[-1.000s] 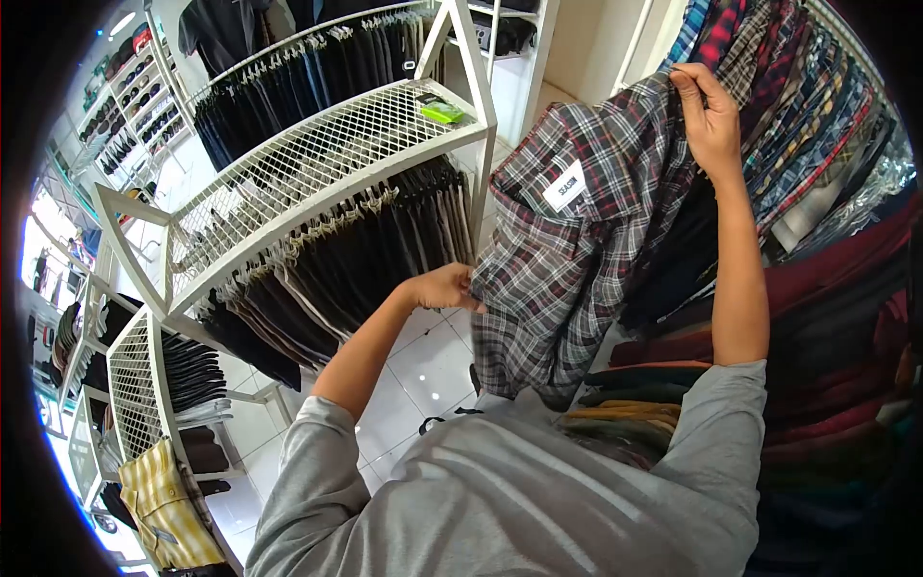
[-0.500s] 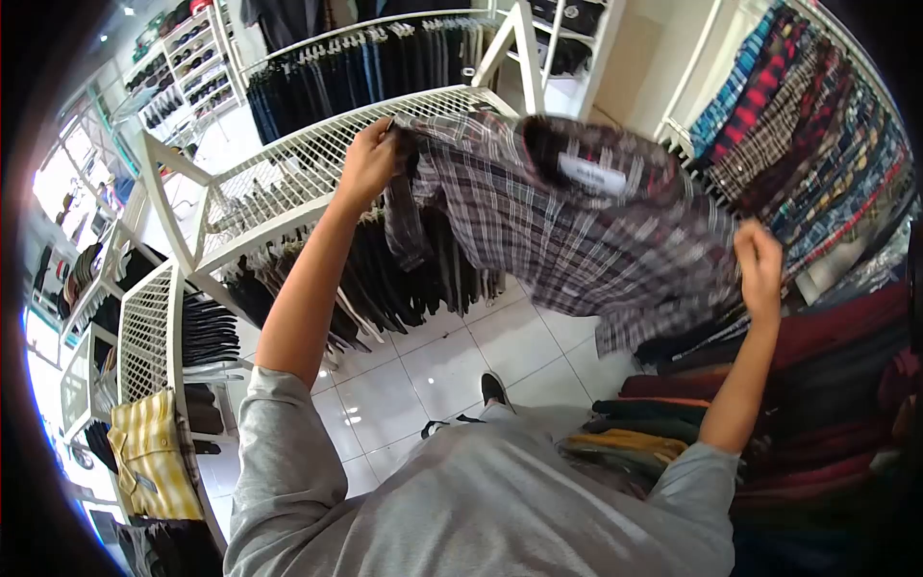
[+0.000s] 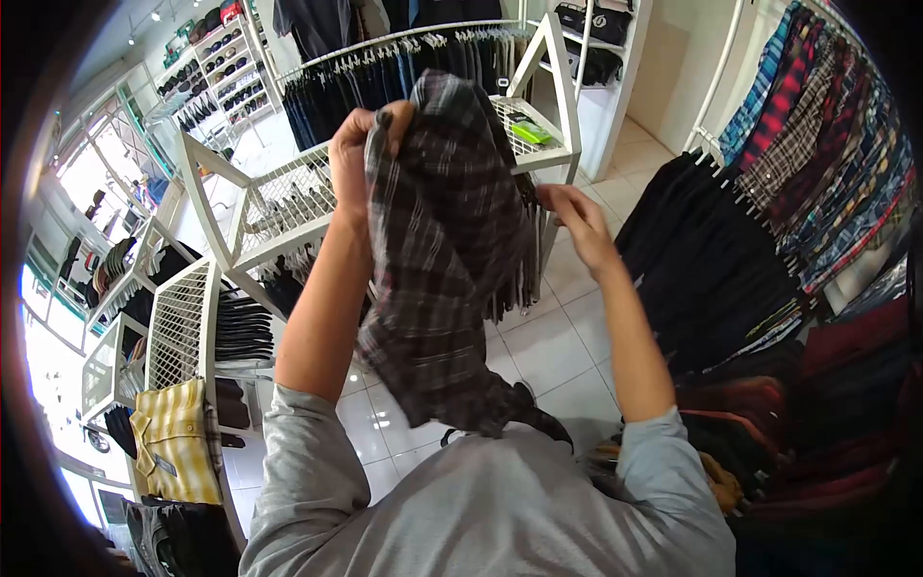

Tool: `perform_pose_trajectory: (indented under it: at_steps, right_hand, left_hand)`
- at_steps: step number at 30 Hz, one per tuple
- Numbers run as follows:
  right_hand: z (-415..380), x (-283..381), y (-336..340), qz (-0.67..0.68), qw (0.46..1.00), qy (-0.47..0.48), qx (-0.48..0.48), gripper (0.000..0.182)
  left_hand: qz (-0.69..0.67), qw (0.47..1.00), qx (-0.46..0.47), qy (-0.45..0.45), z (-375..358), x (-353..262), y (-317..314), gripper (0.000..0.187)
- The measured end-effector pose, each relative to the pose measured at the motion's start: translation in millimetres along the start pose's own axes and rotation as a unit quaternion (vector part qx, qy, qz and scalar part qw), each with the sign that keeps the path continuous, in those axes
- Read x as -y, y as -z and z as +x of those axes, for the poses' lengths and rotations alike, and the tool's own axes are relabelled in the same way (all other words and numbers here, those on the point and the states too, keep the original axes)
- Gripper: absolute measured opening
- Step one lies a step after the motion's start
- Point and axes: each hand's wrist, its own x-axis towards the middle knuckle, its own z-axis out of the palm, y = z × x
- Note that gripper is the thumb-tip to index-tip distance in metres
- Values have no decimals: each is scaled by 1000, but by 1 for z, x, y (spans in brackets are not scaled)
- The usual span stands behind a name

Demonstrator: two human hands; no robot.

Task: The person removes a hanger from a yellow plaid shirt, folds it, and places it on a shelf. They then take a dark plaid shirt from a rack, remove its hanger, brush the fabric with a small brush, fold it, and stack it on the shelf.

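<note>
Seen from the head camera, a dark plaid shirt (image 3: 433,240) hangs in the air at the middle of the scene, in front of the person's grey top (image 3: 490,510). It is bunched and drooping in loose folds, its lower end falling close to the person's body, and part of it is blurred. The left hand (image 3: 356,159) is raised at the shirt's upper left, its fingers curled closed around the cloth. The right hand (image 3: 582,226) is at the shirt's right edge, its fingers partly bent and pointing left; whether they pinch the fabric or only lie beside it, I cannot tell.

Beyond the shirt stands a white mesh-topped rack (image 3: 288,221), partly hidden by the cloth and the left arm. A bright green packet (image 3: 529,130) lies on the rack's right end. Farther back, a row of dark jeans (image 3: 346,91) hangs from a curved rail, and at the far left are white shelves of caps (image 3: 226,67).

On the right, many plaid shirts (image 3: 836,183) hang in a close row, with black garments (image 3: 687,255) hanging nearer on their left. Dark red clothes (image 3: 856,365) fill the near right. At the near left, a yellow checked shirt (image 3: 178,442) is draped over a low stand. White floor tiles (image 3: 582,327) show between the racks.
</note>
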Motion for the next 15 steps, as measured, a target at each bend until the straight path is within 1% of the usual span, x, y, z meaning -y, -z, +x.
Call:
perform_pose_trajectory:
  at_steps: [1, 2, 3, 4, 5, 6, 7, 8, 10, 11, 12, 14, 15]
  right_hand:
    - [13, 1, -14, 4, 1000, 4, 1, 54]
    - [24, -1, -27, 21, 999, -35, 0, 57]
    - [32, -2, -37, 38, 997, -74, 0, 60]
    - [36, -1, -45, 42, 997, -72, 2, 60]
    - [40, 1, -52, 94, 989, -104, 57, 62]
    - [43, 3, -60, 143, 974, -135, 112, 65]
    - [46, -2, -69, 233, 954, -140, 130, 55]
    - [46, -6, -76, 232, 952, -142, 139, 55]
    - [44, -3, -89, 237, 959, -69, 141, 43]
    - [43, 1, -94, 214, 966, -59, 133, 34]
    - [41, 2, -101, 216, 964, -63, 140, 34]
    - [37, 3, -112, 140, 966, 18, 217, 30]
    - [32, 13, -116, 71, 973, 4, 218, 28]
  left_hand:
    - [42, 998, -3, -49, -6, -1, 1, 29]
    - [16, 998, 15, -62, -12, -4, 3, 28]
    - [1, 998, 37, -46, -17, -13, 4, 28]
    - [-14, 998, 57, -30, -22, -22, 5, 29]
    - [-9, 998, 55, -32, -26, -27, 8, 29]
    - [-5, 999, 27, -39, -30, -31, 11, 29]
    - [-2, 999, -4, -48, -34, -35, 15, 30]
    - [3, 999, -10, -52, -39, -41, 19, 30]
    - [-14, 999, 30, -1, -46, -54, 28, 30]
    - [53, 998, -13, -40, -53, -54, 38, 31]
    - [57, 997, -19, -41, -58, -58, 47, 31]
    - [86, 994, -50, -36, -65, -64, 64, 31]
    - [43, 997, -33, -48, -66, -67, 64, 29]
